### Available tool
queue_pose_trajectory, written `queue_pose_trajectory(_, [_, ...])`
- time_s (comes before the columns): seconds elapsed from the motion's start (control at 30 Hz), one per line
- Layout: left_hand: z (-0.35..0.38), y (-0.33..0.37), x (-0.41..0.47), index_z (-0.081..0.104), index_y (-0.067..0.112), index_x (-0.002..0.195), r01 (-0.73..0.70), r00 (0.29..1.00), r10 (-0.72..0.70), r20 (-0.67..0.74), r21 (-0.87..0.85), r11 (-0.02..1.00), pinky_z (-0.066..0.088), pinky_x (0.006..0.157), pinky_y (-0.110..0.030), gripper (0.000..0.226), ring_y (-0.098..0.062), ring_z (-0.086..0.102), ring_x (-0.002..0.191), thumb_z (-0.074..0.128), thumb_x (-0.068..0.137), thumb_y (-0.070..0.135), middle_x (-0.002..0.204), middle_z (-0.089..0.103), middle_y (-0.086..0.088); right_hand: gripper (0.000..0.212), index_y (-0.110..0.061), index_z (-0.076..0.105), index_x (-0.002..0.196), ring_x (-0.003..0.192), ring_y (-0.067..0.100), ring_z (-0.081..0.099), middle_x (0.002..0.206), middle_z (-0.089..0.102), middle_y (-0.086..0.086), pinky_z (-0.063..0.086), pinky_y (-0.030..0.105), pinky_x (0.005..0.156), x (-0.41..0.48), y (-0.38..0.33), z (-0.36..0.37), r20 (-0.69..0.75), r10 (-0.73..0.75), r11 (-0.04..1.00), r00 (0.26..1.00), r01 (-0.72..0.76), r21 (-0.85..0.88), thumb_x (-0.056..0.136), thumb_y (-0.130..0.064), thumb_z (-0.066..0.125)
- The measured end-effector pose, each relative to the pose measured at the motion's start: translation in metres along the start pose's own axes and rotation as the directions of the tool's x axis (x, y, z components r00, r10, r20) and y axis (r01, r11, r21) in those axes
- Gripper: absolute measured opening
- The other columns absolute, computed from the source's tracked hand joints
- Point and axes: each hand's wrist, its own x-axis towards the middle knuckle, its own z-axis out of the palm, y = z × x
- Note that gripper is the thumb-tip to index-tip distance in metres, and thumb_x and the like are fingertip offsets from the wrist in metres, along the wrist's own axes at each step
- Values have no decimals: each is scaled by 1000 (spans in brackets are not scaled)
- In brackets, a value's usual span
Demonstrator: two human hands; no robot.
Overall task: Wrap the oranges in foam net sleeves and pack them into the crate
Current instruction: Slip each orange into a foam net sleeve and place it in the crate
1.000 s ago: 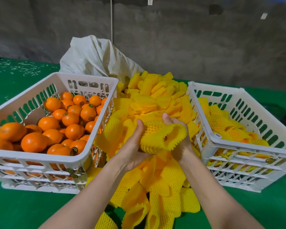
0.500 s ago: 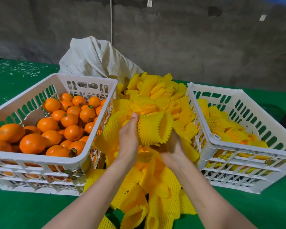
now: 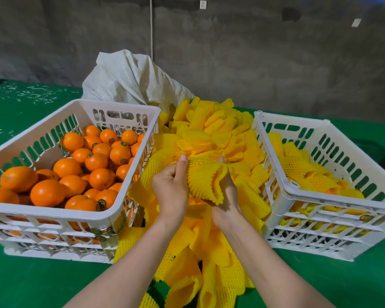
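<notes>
Gripping one sleeve above the pile with left hand and right hand, fingers clamped on it. Left of pile, crate of oranges, stickers unreadable; right of pile, second crate.

On the green-covered bench, a white slatted plastic crate of loose round oranges stands at left; a second white slatted plastic crate, holding net-wrapped oranges, at right; between them, a heap of yellow foam net sleeves; behind it, a white woven sack; the left hand and right hand hold a single yellow foam net sleeve over the heap.
</notes>
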Motion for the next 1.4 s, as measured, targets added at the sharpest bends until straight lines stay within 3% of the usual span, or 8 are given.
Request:
queue_pose_trajectory(0.23, [-2,-5,6,36,14,60,-26,985,30,169,-29,999,23,48,-18,39,-2,27,48,46,97,21,50,30,11,34,-22,63,88,84,24,59,91,65,7,43,34,76,1,-9,1,-67,81,994,994,-76,77,95,-43,37])
queue_pose_trajectory(0.67, [-11,-13,6,44,4,64,-249,929,211,304,92,964,31,50,-37,34,-21,33,52,38,98,11,54,39,-17,34,-11,59,117,102,33,56,112,62,19,41,43,94,-7,-14,7,-97,25,997,995,-19,69,98,-28,36])
queue_pose_trajectory(0.8, [-14,-4,13,56,-14,86,189,887,-188,422,42,981,42,69,-52,52,-28,45,77,44,91,36,81,55,-25,41,-18,76,80,87,19,66,87,73,4,50,38,84,-13,-18,-1,-110,-122,971,986,95,-220,96,-35,43])
queue_pose_trajectory(0.9, [-16,10,21,67,19,93,666,602,-576,553,49,744,55,75,-36,43,-22,67,86,43,92,54,92,71,-4,30,-39,57,109,116,14,49,112,59,-13,40,36,97,-11,-19,-14,-64,-204,829,977,138,-542,90,-56,40])
queue_pose_trajectory(0.97, [-12,15,19,67,28,92,663,509,-576,640,134,736,58,74,-33,38,-13,71,85,45,88,59,92,74,6,43,-35,54,124,118,13,47,120,56,-14,36,37,102,-9,-20,-20,11,-220,724,975,171,-668,92,-57,34])
queue_pose_trajectory(1.03, [-3,16,13,67,25,93,601,566,-565,601,168,781,56,85,-36,35,-16,70,93,51,88,56,98,74,2,56,-20,55,124,98,8,52,102,58,-12,39,39,96,-6,-19,-24,2,-268,658,963,184,-731,92,-59,31])
queue_pose_trajectory(1.23, [5,14,3,63,25,81,642,658,-587,471,57,765,49,59,-27,32,-10,66,67,49,92,51,60,69,13,48,-16,31,54,49,14,27,49,29,-4,21,33,54,-6,-20,-29,68,-625,362,778,365,-858,95,-32,49])
queue_pose_trajectory(1.4, [7,22,3,64,20,92,856,437,-736,517,13,517,50,59,-35,33,-27,64,61,53,88,52,63,70,-10,51,-18,25,52,48,8,19,48,20,-9,17,31,51,-2,-25,-26,105,-543,590,833,467,-658,93,-16,55])
